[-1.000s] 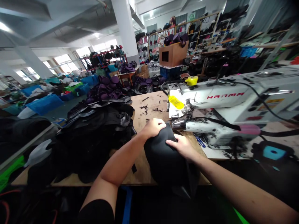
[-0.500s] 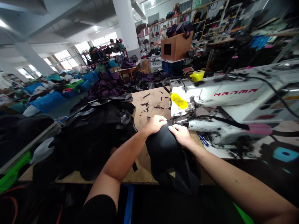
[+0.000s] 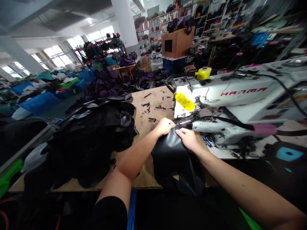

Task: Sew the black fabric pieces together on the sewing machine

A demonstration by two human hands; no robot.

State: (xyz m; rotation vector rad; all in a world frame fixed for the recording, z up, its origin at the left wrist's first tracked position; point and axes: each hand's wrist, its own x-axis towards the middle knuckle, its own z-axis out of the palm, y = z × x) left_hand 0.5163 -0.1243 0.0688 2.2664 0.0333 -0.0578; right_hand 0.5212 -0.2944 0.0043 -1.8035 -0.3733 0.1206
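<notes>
A black leather-like piece [image 3: 174,156] lies over the near edge of the wooden table [image 3: 153,102], hanging down past it. My left hand [image 3: 165,125] grips its top left edge with curled fingers. My right hand [image 3: 188,139] pinches its top right edge, just in front of the needle end of the white sewing machine [image 3: 230,95]. Both hands hold the piece's upper edge close to the machine's foot. A yellow tag [image 3: 184,101] hangs on the machine head above them.
A large heap of black cut pieces [image 3: 96,134] fills the table's left half. Small dark scraps [image 3: 148,107] lie on the bare wood behind my hands. A yellow tape roll [image 3: 203,73] sits on the machine. Shelves, a cardboard box [image 3: 176,46] and blue bins stand farther back.
Both hands have moved up the black piece toward the machine's needle end and drawn closer together. My right hand went from lying flat on it to pinching its edge.
</notes>
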